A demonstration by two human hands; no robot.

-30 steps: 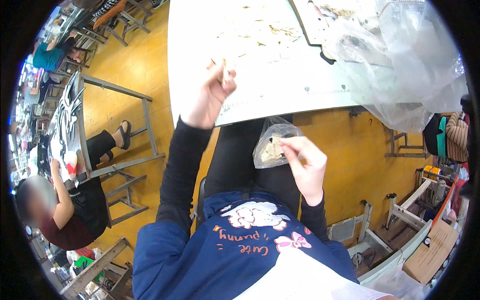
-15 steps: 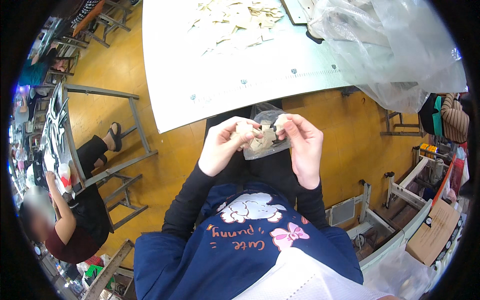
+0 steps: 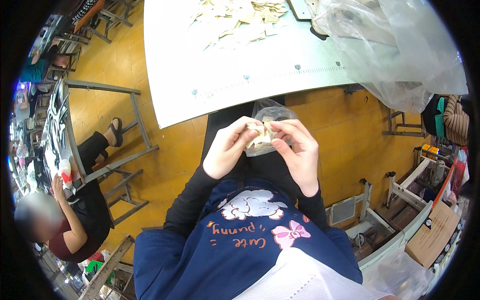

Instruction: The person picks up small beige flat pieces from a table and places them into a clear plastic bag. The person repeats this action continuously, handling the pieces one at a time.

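Note:
My left hand is closed, pinching several small beige flat pieces; I cannot tell whether they are cloth or paper. Close beside it, the fingers of my right hand are bent together, and their tips grip a beige piece at the edge of the same bunch. Under both hands, over my lap, sits a clear plastic bag with more beige pieces in it. My fingers partly hide the bag's contents.
Ahead is a white table with ruler marks along its near edge. Loose beige pieces are scattered on it. Plastic sheeting drapes over its right side. To the left, a person sits at a metal-framed bench. A cardboard box lies lower right.
My right hand has moved left and its fingertips now meet the bunch in my left hand. The seated person's head and arm have shifted slightly.

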